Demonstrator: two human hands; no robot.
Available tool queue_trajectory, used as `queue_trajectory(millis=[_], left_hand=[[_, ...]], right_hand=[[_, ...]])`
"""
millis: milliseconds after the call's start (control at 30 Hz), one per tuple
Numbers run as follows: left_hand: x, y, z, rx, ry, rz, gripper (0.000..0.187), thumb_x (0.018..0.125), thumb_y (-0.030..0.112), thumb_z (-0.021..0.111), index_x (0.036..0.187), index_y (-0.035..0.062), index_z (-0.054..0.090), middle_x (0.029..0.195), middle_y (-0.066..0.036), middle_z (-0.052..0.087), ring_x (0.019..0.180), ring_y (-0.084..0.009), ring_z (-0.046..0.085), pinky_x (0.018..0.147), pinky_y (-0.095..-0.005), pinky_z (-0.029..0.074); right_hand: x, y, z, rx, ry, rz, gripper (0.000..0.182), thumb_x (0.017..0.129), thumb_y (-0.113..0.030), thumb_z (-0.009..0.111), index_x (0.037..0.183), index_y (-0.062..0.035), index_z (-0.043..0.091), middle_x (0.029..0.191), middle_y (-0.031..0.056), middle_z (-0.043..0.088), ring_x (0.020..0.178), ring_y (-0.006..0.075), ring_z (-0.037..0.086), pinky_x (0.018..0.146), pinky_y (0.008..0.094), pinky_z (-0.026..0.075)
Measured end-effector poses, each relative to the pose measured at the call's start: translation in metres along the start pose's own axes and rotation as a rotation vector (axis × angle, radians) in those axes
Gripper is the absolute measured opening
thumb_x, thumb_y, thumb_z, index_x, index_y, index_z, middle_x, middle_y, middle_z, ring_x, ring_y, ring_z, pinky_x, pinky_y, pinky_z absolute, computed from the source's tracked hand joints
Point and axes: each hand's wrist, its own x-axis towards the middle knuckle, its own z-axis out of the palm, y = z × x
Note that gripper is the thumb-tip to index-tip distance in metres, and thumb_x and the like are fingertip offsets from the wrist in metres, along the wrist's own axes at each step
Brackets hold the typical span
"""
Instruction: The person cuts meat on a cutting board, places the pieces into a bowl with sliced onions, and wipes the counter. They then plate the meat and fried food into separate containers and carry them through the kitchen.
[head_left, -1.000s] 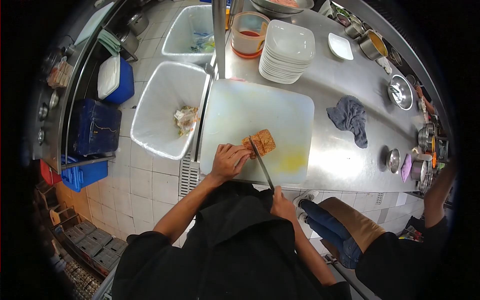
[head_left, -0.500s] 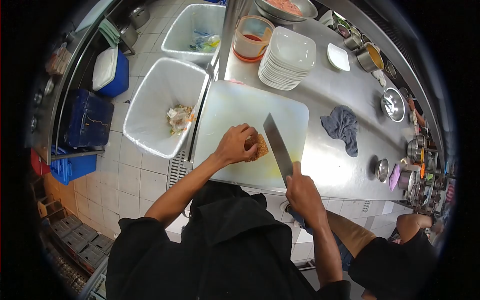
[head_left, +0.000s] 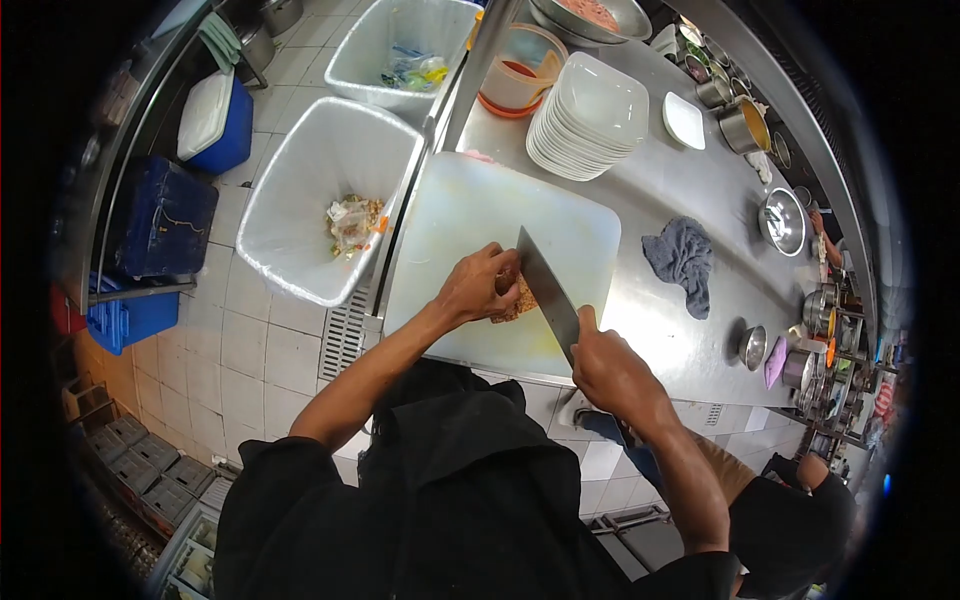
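My left hand point(head_left: 478, 285) pins a brown, crumbed slab of food point(head_left: 516, 298) to the white cutting board point(head_left: 470, 210), fingers curled together over its near end, while my right hand point(head_left: 606, 366) is clamped around the handle of a broad cleaver point(head_left: 547, 292). The blade stands on edge just beside my left fingertips, touching or all but touching the slab; I cannot tell whether it has bitten in. Judging by what lies on the board, the cutting is at an early stage: I see the slab only as one block, much of it hidden under my hand, and no loose slices beside it. A yellowish smear marks the board near its front edge, and the rest of its surface is bare.

The board sits at the left end of a long stainless-steel counter point(head_left: 690, 200). Beyond it stand a stack of white square plates point(head_left: 590, 120), an orange-rimmed tub point(head_left: 515, 70) holding something red, and one small white dish point(head_left: 685, 120). A crumpled grey cloth point(head_left: 682, 258) lies to the right of the board, and metal bowls and pots line the counter's far and right edges.

Left of the counter, on a pale tiled floor, two white-lined bins point(head_left: 325, 195) hold scraps. Blue crates point(head_left: 160, 225) and a blue cooler with a white lid are stacked farther left. A second person in dark clothes point(head_left: 795, 515) is low at my right.
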Motion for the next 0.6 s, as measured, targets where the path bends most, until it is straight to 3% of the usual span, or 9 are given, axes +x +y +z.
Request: queue_trajectory(millis=[133, 200, 333, 600], left_hand=[[-0.001, 0.0, 0.001, -0.035, -0.005, -0.003, 0.021, 0.077, 0.015, 0.073, 0.092, 0.0053, 0.063, 0.085, -0.012, 0.059, 0.072, -0.0317, 0.065, 0.068, -0.0403, 0.056], [-0.001, 0.001, 0.001, -0.047, -0.015, 0.001, 0.021, 0.077, 0.016, 0.073, 0.092, 0.0052, 0.063, 0.085, -0.013, 0.059, 0.072, -0.0317, 0.065, 0.068, -0.04, 0.056], [0.0, 0.004, 0.0, -0.009, -0.044, -0.034, 0.022, 0.077, 0.017, 0.073, 0.092, 0.0044, 0.063, 0.086, -0.013, 0.06, 0.073, -0.0334, 0.065, 0.068, -0.0402, 0.056], [-0.003, 0.001, 0.0, -0.02, -0.015, -0.017, 0.026, 0.077, 0.018, 0.073, 0.096, 0.0036, 0.064, 0.088, -0.014, 0.06, 0.076, -0.0356, 0.064, 0.071, -0.0422, 0.055]], right_hand=[[0.014, -0.002, -0.001, 0.004, -0.035, 0.026, 0.036, 0.09, -0.004, 0.057, 0.116, 0.0114, 0.037, 0.071, 0.0351, 0.06, 0.075, 0.0543, 0.062, 0.071, 0.0589, 0.049], [0.036, 0.003, 0.011, -0.029, 0.026, -0.066, 0.037, 0.081, 0.002, 0.056, 0.112, 0.0111, 0.037, 0.08, 0.038, 0.062, 0.082, 0.0542, 0.064, 0.073, 0.0561, 0.054], [0.072, 0.01, 0.033, 0.0, 0.072, -0.066, 0.041, 0.081, 0.001, 0.058, 0.115, 0.0117, 0.036, 0.086, 0.0397, 0.062, 0.086, 0.0539, 0.064, 0.074, 0.056, 0.054], [-0.011, 0.007, 0.018, 0.055, -0.023, -0.008, 0.05, 0.079, 0.004, 0.056, 0.123, 0.016, 0.035, 0.068, 0.0346, 0.059, 0.069, 0.0525, 0.062, 0.065, 0.0581, 0.05]])
